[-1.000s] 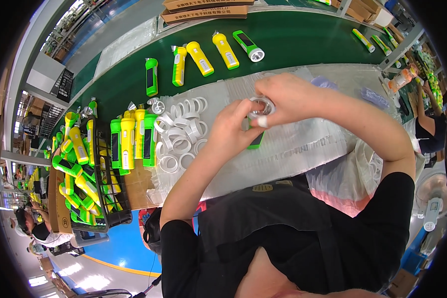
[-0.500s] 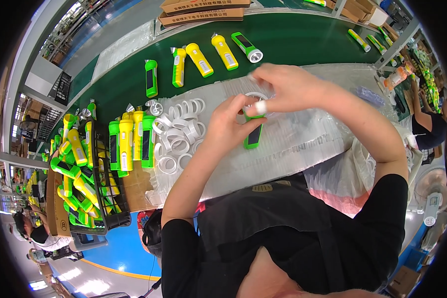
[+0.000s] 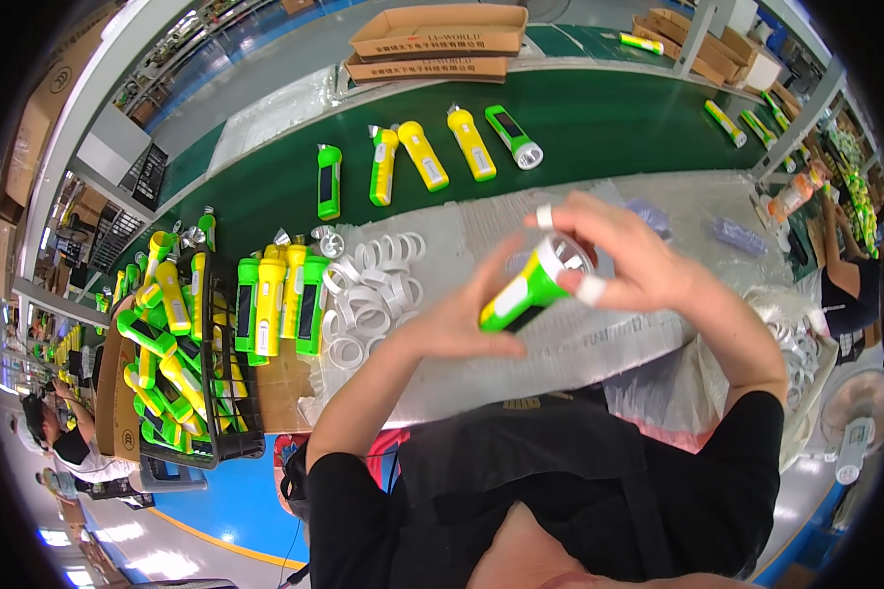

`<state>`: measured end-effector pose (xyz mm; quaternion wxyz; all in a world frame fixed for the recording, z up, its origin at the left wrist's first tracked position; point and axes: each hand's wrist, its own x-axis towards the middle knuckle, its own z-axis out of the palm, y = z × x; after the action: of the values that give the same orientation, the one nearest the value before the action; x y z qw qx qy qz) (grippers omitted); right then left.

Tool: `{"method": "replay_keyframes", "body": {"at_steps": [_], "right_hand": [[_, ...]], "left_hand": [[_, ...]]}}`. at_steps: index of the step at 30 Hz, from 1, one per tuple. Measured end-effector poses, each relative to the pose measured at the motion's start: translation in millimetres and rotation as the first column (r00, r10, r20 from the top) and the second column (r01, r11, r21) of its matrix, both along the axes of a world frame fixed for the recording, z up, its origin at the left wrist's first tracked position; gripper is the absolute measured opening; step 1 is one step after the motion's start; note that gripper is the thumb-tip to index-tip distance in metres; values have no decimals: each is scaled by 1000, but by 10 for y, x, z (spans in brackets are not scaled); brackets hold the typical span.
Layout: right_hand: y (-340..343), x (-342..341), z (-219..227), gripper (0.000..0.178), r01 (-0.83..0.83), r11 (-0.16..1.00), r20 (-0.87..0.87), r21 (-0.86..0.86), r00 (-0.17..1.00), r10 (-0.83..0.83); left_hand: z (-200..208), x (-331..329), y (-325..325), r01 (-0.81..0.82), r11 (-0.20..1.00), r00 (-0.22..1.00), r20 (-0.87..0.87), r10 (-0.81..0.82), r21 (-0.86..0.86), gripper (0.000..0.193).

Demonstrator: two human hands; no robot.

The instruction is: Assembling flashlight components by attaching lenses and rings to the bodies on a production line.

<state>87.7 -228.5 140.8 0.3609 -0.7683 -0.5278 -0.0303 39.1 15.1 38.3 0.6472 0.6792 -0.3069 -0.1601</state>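
Observation:
A green and yellow flashlight (image 3: 523, 294) is tilted over the plastic-covered bench, its clear lens and white head ring (image 3: 566, 257) toward the upper right. My right hand (image 3: 629, 257) grips that head, with white wraps on the thumb and a finger. At the tail end, my left hand (image 3: 459, 306) is spread, blurred by motion, fingers above and thumb below the body; whether it touches is unclear. Loose white rings (image 3: 371, 316) lie in a pile left of my left hand. Several flashlights (image 3: 268, 306) stand side by side beyond the pile.
A black crate (image 3: 228, 432) heaped with flashlights is at the left. Across the green belt (image 3: 599, 128) lie several more flashlights, with cardboard trays (image 3: 437, 34) behind. A bag of white rings (image 3: 791, 344) is at the right. Other people work at both sides.
The flashlight has come up off the bench and tilted, its head now toward the upper right. My right hand has moved onto its head; my left has slid to the tail with fingers spreading.

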Motion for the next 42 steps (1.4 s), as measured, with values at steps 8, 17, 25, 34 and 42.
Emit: {"method": "replay_keyframes", "body": {"at_steps": [8, 17, 25, 34, 42], "right_hand": [[40, 1018, -971, 33, 562, 805, -21, 189, 822, -569], [-620, 2755, -1657, 44, 948, 261, -141, 184, 288, -947], [-193, 2306, -1391, 34, 815, 571, 100, 104, 562, -821], [542, 424, -1208, 49, 493, 828, -959, 269, 213, 185], [542, -452, -1160, 60, 68, 981, -955, 184, 251, 161]], "left_hand": [[-239, 1127, -341, -409, 850, 888, 361, 286, 333, 64], [-663, 2500, -113, -582, 431, 812, 527, 251, 690, 70], [-364, 1986, -163, -468, 773, 880, 306, 363, 428, 52], [6, 194, -89, -396, 778, 888, 417, 191, 487, 51], [149, 87, 133, -462, 881, 752, 571, 330, 99, 26]]}}
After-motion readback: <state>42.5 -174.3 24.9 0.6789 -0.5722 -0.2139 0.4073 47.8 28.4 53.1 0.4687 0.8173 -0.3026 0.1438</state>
